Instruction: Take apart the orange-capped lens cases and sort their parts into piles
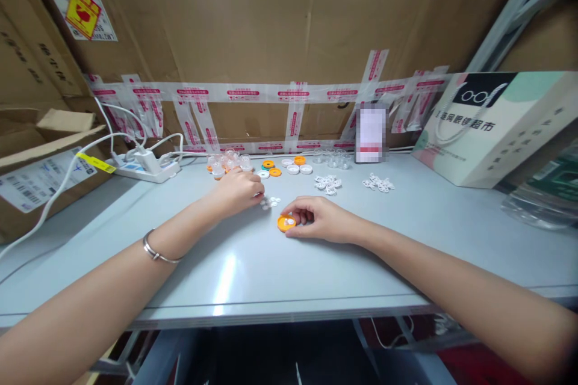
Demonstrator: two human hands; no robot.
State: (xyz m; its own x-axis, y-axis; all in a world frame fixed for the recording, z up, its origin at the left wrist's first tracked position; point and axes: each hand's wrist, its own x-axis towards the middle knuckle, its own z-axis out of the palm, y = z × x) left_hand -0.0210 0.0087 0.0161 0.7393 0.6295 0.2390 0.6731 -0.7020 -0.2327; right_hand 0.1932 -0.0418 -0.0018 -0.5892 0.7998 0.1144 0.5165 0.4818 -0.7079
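Right hand grasps orange round cap by rim, small white pieces inside, on gray tabletop. Left hand curled just beside loose white discs; cannot tell if holding anything. Beyond: clear plastic cups, white cutout pieces, phone upright before cardboard.

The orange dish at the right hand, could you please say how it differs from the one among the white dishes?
The near dish is held by the right hand; the far dish is untouched. The near dish sits apart; the far dish sits among white dishes. Both are orange.
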